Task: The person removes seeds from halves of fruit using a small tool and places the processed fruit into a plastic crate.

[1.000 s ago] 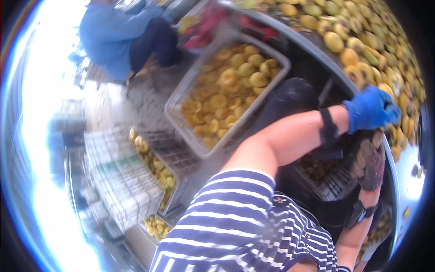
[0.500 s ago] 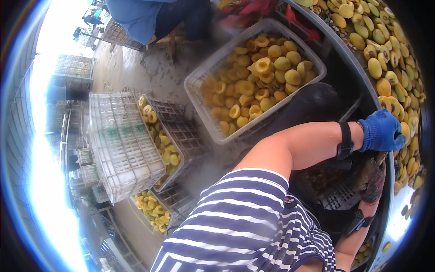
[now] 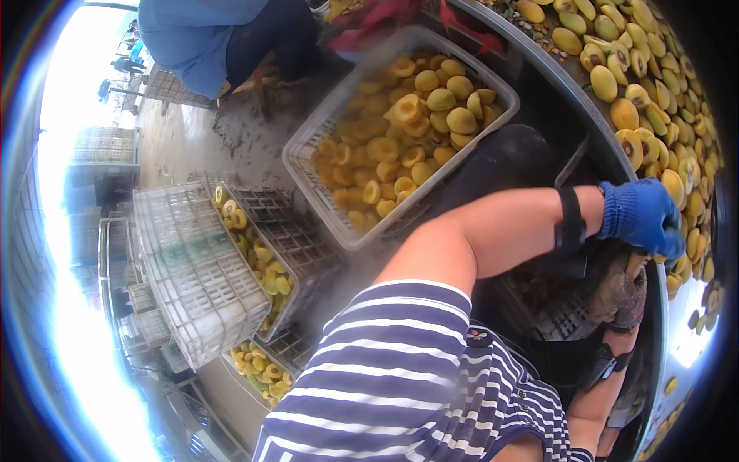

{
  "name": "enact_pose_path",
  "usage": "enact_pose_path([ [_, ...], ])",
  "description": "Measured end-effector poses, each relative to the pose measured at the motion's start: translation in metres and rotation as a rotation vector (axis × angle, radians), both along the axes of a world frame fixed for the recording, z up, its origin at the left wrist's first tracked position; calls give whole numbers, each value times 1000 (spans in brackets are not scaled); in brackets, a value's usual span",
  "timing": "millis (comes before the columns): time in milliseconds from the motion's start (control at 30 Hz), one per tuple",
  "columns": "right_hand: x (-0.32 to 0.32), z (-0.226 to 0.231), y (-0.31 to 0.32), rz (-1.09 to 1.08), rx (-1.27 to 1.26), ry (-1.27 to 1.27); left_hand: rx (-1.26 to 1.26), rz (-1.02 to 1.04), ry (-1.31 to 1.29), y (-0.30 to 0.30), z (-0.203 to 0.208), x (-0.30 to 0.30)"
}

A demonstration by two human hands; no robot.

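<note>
My left hand (image 3: 643, 219), in a blue knitted glove, is closed at the metal rim of the work table (image 3: 591, 102). Its fingers curl down and hide whatever they hold. Just below it is my right hand (image 3: 618, 294), in a dirty brown glove, also closed. A small yellowish-tan piece shows between the two hands, too little of it to name. Beyond the rim lies a heap of yellow-green apricots (image 3: 625, 115), some whole and some split with the stone showing. Nearest to my left hand are fruits along the table's edge.
A white plastic crate (image 3: 296, 165) of halved apricots (image 3: 400, 115) stands left of my knee. Farther left are an upturned-looking white crate (image 3: 196, 269) and crates of fruit (image 3: 258, 254). A person in blue (image 3: 200, 42) sits at the top. A dark crate (image 3: 558, 312) is below my arms.
The whole view has shifted, so the crates sit farther left. My right hand has turned and come up closer under my left hand, and the yellowish-tan piece now shows between them.
</note>
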State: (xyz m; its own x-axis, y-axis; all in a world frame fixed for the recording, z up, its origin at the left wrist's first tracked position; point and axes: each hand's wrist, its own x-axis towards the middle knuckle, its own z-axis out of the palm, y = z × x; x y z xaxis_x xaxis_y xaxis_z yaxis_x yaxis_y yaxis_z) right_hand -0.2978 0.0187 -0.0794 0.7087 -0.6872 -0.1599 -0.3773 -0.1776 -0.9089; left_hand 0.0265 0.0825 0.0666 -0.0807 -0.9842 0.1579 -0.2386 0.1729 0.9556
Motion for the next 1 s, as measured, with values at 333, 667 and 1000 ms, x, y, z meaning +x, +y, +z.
enact_pose_path([
  [333, 60, 59, 34, -124, 809, -411, 134, -232, 418, -10, -13, -14],
  [667, 90, 179, 31, -27, 577, 103, 124, -133, 765, -24, -30, -23],
  [1000, 68, 140, 28, 92, 592, -253, 107, 890, -665, 92, 10, 144],
])
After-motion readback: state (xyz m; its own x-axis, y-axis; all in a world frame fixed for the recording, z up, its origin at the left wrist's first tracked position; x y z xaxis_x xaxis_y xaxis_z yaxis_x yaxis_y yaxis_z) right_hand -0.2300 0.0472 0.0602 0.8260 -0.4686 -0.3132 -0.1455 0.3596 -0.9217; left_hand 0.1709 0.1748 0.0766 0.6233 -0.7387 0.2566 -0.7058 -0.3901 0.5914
